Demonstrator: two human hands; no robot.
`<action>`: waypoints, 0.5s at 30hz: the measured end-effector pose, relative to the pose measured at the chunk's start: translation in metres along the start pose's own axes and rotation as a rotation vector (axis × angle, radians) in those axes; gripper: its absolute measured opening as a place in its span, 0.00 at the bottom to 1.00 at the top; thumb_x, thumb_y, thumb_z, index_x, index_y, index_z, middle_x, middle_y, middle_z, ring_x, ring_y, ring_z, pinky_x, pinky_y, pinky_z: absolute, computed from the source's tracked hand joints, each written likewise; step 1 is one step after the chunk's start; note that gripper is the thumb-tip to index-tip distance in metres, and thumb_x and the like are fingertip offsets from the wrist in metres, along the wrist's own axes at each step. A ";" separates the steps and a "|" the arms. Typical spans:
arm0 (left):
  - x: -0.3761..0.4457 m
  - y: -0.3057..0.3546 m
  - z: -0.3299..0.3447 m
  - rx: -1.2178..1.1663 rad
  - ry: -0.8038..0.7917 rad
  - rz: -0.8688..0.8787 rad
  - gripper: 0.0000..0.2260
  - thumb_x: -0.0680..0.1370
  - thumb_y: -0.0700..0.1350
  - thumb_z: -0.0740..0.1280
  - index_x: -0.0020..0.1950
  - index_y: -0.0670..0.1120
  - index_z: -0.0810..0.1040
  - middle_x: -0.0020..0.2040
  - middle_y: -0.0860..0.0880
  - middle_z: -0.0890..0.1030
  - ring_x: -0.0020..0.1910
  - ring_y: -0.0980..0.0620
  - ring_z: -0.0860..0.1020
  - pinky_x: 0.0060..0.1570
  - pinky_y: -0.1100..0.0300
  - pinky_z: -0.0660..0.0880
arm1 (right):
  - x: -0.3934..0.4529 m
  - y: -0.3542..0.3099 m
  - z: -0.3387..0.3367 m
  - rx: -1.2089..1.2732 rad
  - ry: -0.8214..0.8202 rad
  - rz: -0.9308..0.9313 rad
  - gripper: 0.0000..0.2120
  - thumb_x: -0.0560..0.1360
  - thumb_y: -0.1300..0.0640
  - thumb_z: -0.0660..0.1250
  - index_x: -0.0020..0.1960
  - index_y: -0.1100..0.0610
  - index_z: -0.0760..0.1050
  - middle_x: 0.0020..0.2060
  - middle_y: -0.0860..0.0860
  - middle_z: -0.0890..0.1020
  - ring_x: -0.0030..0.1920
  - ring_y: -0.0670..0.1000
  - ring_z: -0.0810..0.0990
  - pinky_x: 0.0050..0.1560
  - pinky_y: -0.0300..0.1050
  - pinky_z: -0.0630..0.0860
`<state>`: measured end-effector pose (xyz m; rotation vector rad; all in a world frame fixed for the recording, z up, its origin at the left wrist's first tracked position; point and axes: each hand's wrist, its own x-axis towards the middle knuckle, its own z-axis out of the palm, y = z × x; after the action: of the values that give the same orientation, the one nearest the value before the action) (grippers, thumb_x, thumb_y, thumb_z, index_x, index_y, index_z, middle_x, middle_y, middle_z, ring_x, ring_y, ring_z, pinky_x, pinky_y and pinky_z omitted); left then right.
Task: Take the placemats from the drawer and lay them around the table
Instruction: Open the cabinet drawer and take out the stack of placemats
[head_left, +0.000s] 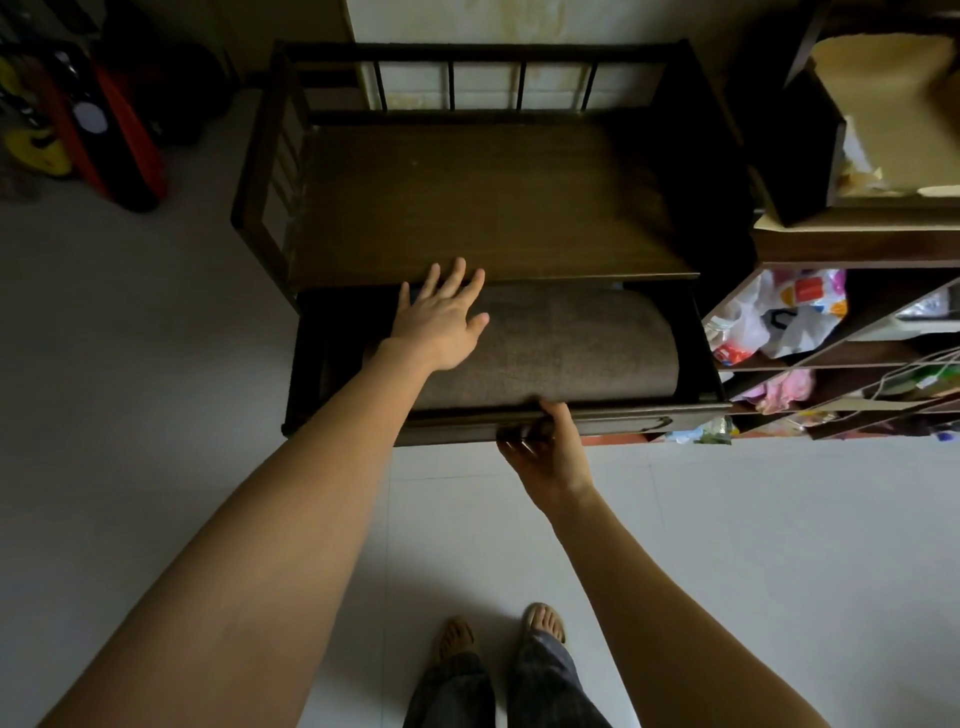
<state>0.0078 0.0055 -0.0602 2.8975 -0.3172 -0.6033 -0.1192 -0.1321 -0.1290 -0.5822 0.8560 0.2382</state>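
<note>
The left hand (441, 317) is flat with fingers spread and straight — extended over the left end of the grey-brown fabric placemats (561, 348), fingertips toward 12 o'clock. The right hand (545, 447) grips the front edge of the dark wooden pulled-out drawer (623, 418), fingers curled beneath. The placemats lie inside the drawer — long axis running 9 to 3 o'clock.

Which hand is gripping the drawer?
The right hand, curled round the front edge of the drawer. The left hand is spread open over the brown placemats.
</note>
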 end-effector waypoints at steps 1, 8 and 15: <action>0.000 0.001 0.001 0.002 -0.005 -0.010 0.26 0.83 0.57 0.48 0.78 0.56 0.42 0.79 0.53 0.39 0.78 0.47 0.38 0.75 0.43 0.40 | -0.002 0.000 -0.004 0.012 0.004 0.001 0.11 0.72 0.55 0.69 0.35 0.59 0.72 0.35 0.55 0.72 0.47 0.56 0.75 0.63 0.54 0.73; 0.001 0.012 0.001 0.005 -0.033 -0.062 0.28 0.83 0.57 0.49 0.78 0.55 0.39 0.78 0.51 0.36 0.77 0.46 0.37 0.75 0.43 0.40 | -0.004 0.003 -0.014 0.093 0.008 0.023 0.10 0.72 0.58 0.68 0.36 0.57 0.69 0.35 0.54 0.71 0.44 0.54 0.74 0.67 0.54 0.70; 0.000 0.015 0.005 0.025 -0.029 -0.075 0.29 0.83 0.57 0.51 0.78 0.55 0.38 0.78 0.51 0.35 0.77 0.45 0.37 0.75 0.42 0.41 | -0.023 -0.015 -0.021 -0.253 0.048 0.073 0.17 0.74 0.51 0.69 0.55 0.61 0.72 0.51 0.58 0.77 0.56 0.58 0.78 0.61 0.53 0.75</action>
<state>0.0035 -0.0092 -0.0619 2.9384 -0.2220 -0.6587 -0.1408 -0.1556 -0.1163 -0.7959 0.9013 0.4046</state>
